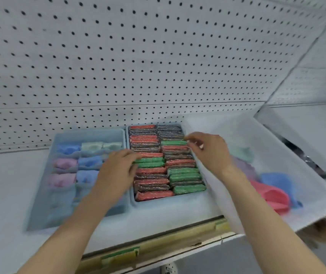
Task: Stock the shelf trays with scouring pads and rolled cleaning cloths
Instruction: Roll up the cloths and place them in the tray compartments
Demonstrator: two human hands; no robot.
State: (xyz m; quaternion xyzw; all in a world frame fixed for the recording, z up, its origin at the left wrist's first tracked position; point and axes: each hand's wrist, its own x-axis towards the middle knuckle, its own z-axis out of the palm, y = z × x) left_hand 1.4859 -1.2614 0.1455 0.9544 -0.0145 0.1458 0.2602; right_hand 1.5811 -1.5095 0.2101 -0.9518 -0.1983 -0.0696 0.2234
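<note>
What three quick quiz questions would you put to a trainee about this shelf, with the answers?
1. True or false: the scouring pads stand in two columns in the pad tray.
2. Where do the loose cloths lie? A) in the clear bin on the right; B) on pegboard hooks; C) on the floor.
3. Fill in: the cloth tray, holding rolled cloths, stands to the ___ of the pad tray.
Key: 1 true; 2 A; 3 left.
</note>
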